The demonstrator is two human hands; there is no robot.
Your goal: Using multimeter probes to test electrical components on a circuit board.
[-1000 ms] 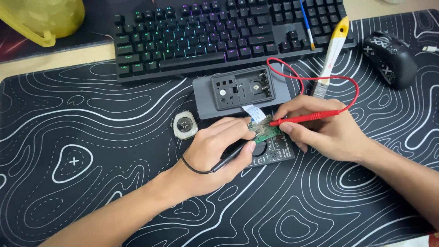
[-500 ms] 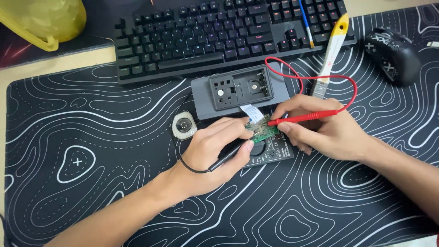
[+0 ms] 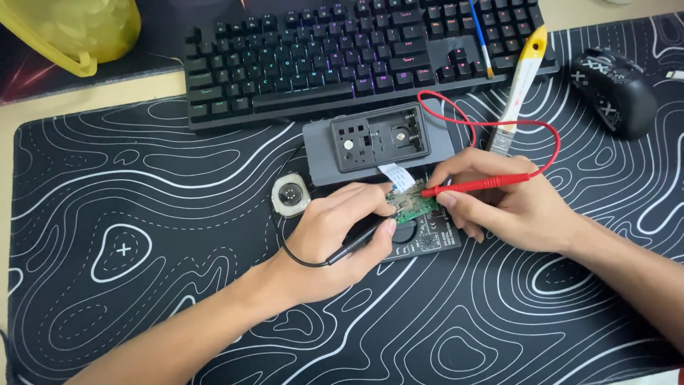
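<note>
From the head view, we are looking down at both hands meeting over a small green circuit board in the middle of the worktop. Our right hand is closed around a red probe, pinching it like a pen, with its tip resting on the board's far edge. Our left hand is closed around a black probe, its tip reaching in at the board's near left corner.

To do this well, we judge that both tips should be landing on single contacts only, with the heels of the hands braced on the mat so that neither tip is skating across to a neighbouring pad. The board is small, light and rigid, so pressing gently seems wise.

The board is lying on a flat black meter, just near of a grey device shell with a recessed dark panel, and a pale flat ribbon is running between them. The thin red lead is looping loosely to the far right; the black lead is curling left of the wrist. A small round metal part is sitting left of the hands. The mat is soft-looking, black with white contour lines. Farther off, we are seeing a backlit keyboard, a yellow-handled brush, a dark mouse and a yellow plastic bag.
</note>
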